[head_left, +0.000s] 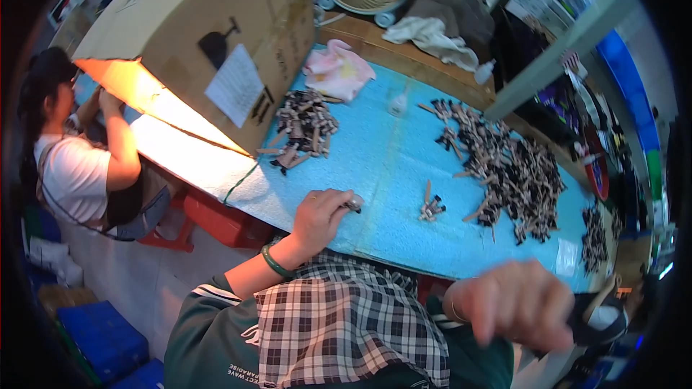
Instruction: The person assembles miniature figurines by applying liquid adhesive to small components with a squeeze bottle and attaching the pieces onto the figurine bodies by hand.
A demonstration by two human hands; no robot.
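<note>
While the left hand point(318, 214) rests near the front edge of the blue table mat point(382, 166), its fingers curl together and pinch a small grey-and-dark piece point(353, 204), which sticks out just past the fingertips point(342, 202) on their right side and sits against the mat. A green bangle point(274, 262) circles that wrist. The right hand point(513, 304) hangs lower, off the mat's front edge and blurred; its fingers droop loosely downward, and whether they grip anything I cannot tell (a dark object with a pale handle point(602, 313) lies just beside it to the right, contact unclear). Between the 2 hands, farther up the mat, lies a little cluster of tan-and-black pieces point(431, 207), well apart from the left fingertips. A large heap of the same pieces point(512, 169) spreads to the right, and a smaller heap point(303, 126) lies to the upper left beside a cardboard box point(216, 21). A pink cloth point(339, 70) lies behind that heap. Another person in a white shirt point(72, 173) works at the far left.
</note>
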